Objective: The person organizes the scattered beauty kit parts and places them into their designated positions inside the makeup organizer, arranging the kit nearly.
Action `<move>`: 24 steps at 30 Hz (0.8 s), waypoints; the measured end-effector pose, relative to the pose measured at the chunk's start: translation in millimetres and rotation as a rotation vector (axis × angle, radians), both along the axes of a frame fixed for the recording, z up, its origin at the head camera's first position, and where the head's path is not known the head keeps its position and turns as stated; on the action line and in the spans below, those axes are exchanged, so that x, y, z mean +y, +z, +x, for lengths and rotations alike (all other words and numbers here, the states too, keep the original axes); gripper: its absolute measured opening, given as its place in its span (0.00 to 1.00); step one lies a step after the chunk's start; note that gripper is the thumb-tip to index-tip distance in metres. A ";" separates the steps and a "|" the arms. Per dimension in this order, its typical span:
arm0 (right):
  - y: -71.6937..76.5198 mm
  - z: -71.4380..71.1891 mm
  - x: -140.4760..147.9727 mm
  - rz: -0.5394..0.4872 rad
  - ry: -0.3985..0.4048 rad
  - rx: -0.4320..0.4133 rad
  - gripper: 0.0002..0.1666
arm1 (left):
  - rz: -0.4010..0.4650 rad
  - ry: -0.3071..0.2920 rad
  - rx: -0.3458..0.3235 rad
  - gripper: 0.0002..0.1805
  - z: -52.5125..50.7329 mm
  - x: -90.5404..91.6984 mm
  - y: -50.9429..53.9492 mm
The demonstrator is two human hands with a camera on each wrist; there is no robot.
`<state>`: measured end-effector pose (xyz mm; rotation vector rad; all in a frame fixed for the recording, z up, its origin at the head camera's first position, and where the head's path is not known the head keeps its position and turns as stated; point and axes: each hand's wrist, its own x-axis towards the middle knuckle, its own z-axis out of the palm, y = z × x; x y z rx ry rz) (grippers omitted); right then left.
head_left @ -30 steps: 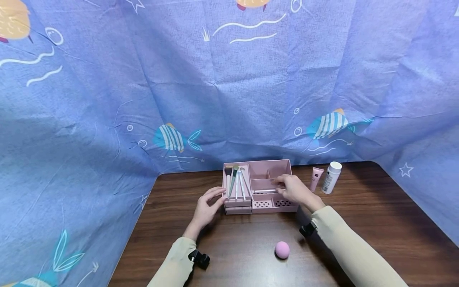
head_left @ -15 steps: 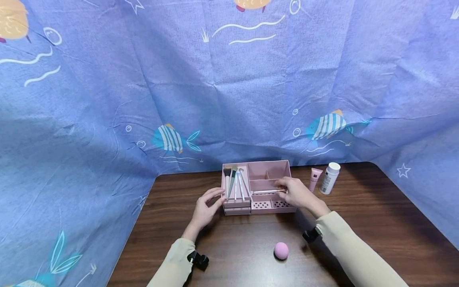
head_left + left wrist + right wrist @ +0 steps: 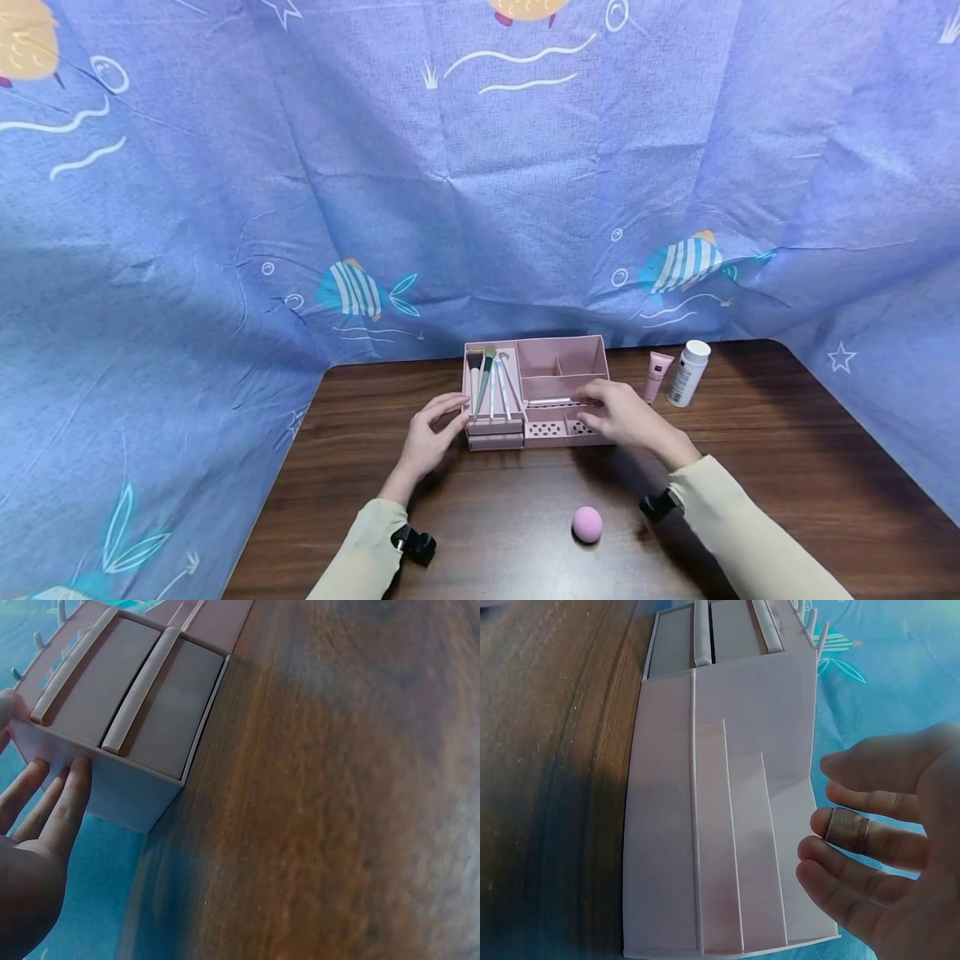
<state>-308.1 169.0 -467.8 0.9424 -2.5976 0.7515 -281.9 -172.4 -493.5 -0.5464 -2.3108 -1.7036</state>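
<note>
near the desk's [image 3: 502,508] far edge, the left hand [image 3: 429,437] touches the box [image 3: 497,443], fingers spread; the right hand [image 3: 624,415] hovers over it, fingers parted.

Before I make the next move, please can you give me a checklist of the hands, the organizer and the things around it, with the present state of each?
1. Left hand on the organizer: ok, it touches the side wall.
2. Right hand free: ok, it holds nothing.
3. Right hand clear of the organizer: cannot tell, they overlap in the head view.
4. Drawers closed: ok, both.
5. Brushes inside the organizer: ok, in its left part.
6. Ball, tube and bottle inside: not ok, all three are outside.
</note>
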 end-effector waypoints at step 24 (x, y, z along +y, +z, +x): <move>-6.9 31.6 4.1 0.020 0.154 -0.040 0.17 | 0.026 -0.006 0.037 0.16 -0.7 0.6 -3.7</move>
